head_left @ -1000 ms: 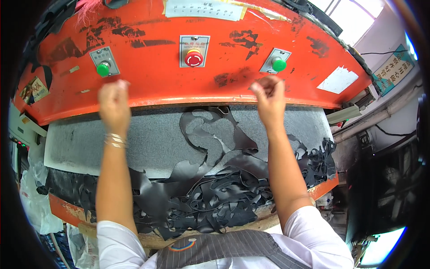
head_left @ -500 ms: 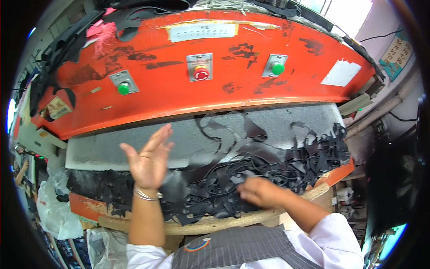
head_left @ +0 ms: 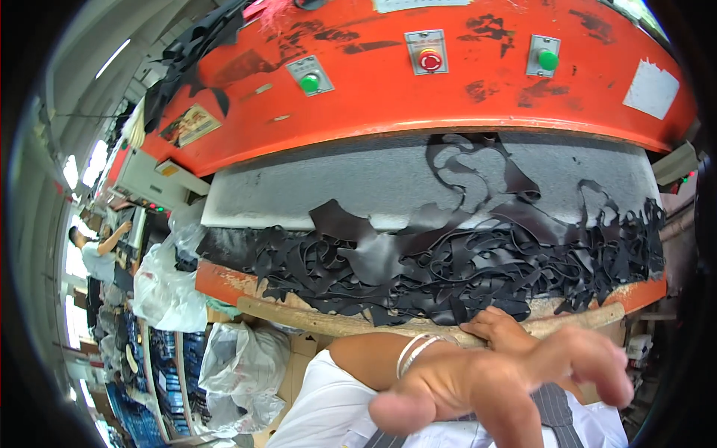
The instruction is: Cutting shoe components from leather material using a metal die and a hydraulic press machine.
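Note:
My left hand [head_left: 485, 381], with silver bangles [head_left: 420, 349] at its wrist, is raised close in front of me. Its fingers are spread and bent, pointing right, and nothing is in them. Behind it, my right hand [head_left: 499, 328] is partly hidden; its visible fingers lie loosely at the wooden edge bar [head_left: 328, 319], beside the dark scraps. A thick heap of black leather-like offcuts [head_left: 463, 265] covers the front of the grey work bed [head_left: 321, 190]. A wider dark piece [head_left: 340, 222] sticks up on the left, and looped cut-out strips [head_left: 515, 179] trail backward over the bed.
A red machine beam [head_left: 358, 97] spans the back, with a red stop button [head_left: 429, 60] and two green buttons, left [head_left: 309, 83] and right [head_left: 548, 60]. Plastic bags [head_left: 243, 366] stand at left. Another person [head_left: 99, 257] works far left.
My left hand has swung from above the bed toward me and right. My right hand has drawn back from the scraps to the wooden edge. The view has shifted left.

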### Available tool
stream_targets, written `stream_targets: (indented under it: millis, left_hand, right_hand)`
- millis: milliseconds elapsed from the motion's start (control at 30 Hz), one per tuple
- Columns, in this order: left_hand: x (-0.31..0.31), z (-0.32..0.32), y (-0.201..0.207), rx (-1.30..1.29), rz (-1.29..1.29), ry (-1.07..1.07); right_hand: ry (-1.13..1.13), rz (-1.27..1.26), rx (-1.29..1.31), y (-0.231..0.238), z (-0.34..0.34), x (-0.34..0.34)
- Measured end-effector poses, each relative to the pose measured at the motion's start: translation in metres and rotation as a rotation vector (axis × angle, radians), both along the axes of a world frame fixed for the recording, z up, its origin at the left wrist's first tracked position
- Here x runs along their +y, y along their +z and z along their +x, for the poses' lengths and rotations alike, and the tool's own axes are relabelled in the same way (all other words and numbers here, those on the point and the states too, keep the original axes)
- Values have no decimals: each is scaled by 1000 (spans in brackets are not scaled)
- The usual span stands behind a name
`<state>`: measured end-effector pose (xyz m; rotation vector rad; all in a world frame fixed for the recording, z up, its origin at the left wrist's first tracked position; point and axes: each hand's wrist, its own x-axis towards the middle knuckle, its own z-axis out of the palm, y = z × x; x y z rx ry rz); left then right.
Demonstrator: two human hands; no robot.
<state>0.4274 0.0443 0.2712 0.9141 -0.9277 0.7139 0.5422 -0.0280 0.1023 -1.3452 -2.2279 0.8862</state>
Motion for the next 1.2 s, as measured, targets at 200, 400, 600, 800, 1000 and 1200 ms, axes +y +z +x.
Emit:
stream_targets:
  millis: [200, 400, 600, 800, 1000, 1200]
  left_hand:
    - [-17, 23, 10, -411, -385, 151]
    - [21, 11, 29, -347, -408, 294]
    - [74, -28, 18, -412, -484, 259]
    - [220, -159, -86, 1188, 389, 1578]
    - [270, -247, -192, 2044, 114, 1683]
    - [281, -243, -207, 1772, -62, 1530]
  right_hand:
    - [148, -246, 189, 21, 30, 29]
    - [-477, 234, -39, 45, 82, 180]
    - [-895, 361, -466, 7, 125, 320]
    - [-761, 451, -509, -42, 134, 329]
    - [-907, 580, -484, -60, 107, 349]
    - [-1021, 370, -517, -59, 107, 345]
